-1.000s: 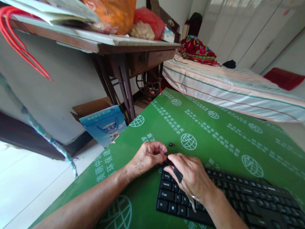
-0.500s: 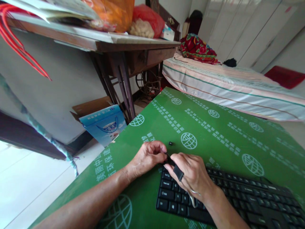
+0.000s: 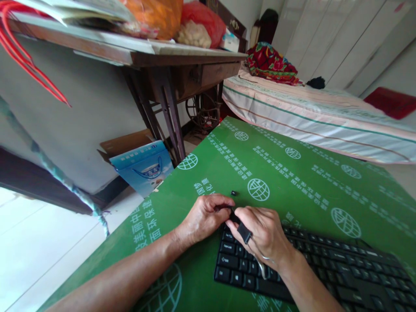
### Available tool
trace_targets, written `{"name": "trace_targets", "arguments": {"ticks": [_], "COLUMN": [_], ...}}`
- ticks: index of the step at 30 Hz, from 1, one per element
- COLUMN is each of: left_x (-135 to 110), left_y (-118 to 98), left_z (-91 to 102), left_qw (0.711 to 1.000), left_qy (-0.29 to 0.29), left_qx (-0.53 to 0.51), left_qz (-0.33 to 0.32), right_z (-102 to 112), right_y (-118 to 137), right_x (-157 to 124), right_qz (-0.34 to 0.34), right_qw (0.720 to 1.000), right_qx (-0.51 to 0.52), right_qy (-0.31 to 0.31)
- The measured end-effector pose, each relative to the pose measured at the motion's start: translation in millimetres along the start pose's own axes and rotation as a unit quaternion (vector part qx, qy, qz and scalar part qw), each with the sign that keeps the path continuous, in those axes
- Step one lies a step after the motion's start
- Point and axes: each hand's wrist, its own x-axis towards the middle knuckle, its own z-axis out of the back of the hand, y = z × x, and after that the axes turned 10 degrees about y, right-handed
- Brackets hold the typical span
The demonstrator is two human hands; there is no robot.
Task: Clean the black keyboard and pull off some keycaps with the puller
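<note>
My right hand [image 3: 264, 229] is closed around a black-handled tool [image 3: 244, 233] with bent silver wires at its lower end, which looks like a keycap puller. Its upper tip points toward my left hand [image 3: 208, 216], whose thumb and forefinger are pinched together there. Something small and dark shows between these left fingers, mostly hidden. Both sets of fingertips nearly meet above the upper left corner of a black keyboard [image 3: 234, 262]. A small black keycap-like piece [image 3: 233, 193] lies on the green board just beyond them.
The green printed board [image 3: 208, 169] bears the keyboard. Left of it a blue paper bag [image 3: 143, 167] and a cardboard box [image 3: 126, 141] stand on the floor. A wooden sewing-machine table [image 3: 182, 60] holds several plastic bags. A bed [image 3: 312, 108] is behind.
My left hand has shifted slightly right, and its pinched fingertips overlap the tool's upper end more closely. The right hand keeps its hold. The view has tilted a little.
</note>
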Motion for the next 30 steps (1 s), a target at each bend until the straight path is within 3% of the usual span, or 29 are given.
{"name": "trace_targets", "arguments": {"ticks": [8, 11, 19, 30], "left_x": [2, 3, 4, 5], "left_y": [-6, -11, -10, -1], "left_z": [5.6, 9.7, 13.4, 17.8], "left_qw": [0.975, 0.970, 0.958, 0.900], "left_qy": [0.057, 0.071, 0.087, 0.077], "left_qx": [-0.195, -0.205, -0.246, -0.419], "left_qz": [0.089, 0.107, 0.117, 0.088], "right_z": [-1, -1, 2, 15], "right_y": [-2, -3, -3, -8], "right_x": [0, 0, 1, 0], "right_qz": [0.016, 0.013, -0.008, -0.062], "right_qw": [0.999, 0.998, 0.991, 0.953], "right_qx": [0.032, 0.052, 0.130, 0.294], "right_qy": [-0.024, -0.018, -0.029, -0.044]}}
